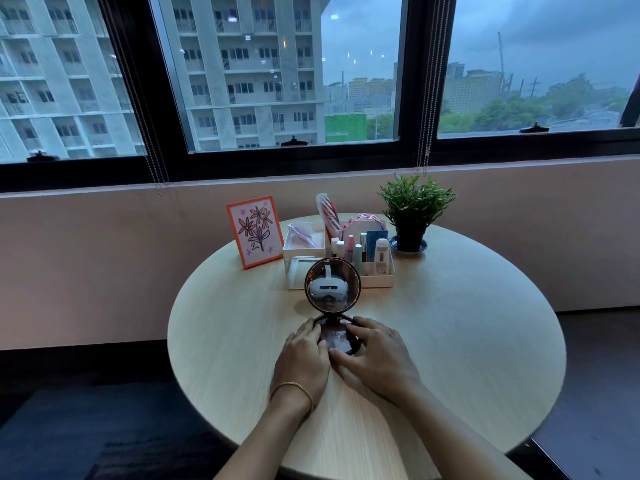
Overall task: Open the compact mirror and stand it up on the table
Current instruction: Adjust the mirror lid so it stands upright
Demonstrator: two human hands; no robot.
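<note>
A round, dark-rimmed compact mirror (332, 285) stands open in the middle of the light wooden round table (450, 341). Its upper half is upright and reflects a white headset. Its lower half lies flat on the tabletop between my hands. My left hand (304, 355) cups the left side of the base, fingers touching its rim. My right hand (375, 348) rests on the right side of the base, fingers curled over its edge. The hands hide part of the base.
Behind the mirror stands a white organiser tray (377, 278) with cosmetics, a comb and a brush. A framed flower drawing (254, 232) leans at the back left. A potted green plant (414, 213) sits at the back right. A wall and windows lie beyond.
</note>
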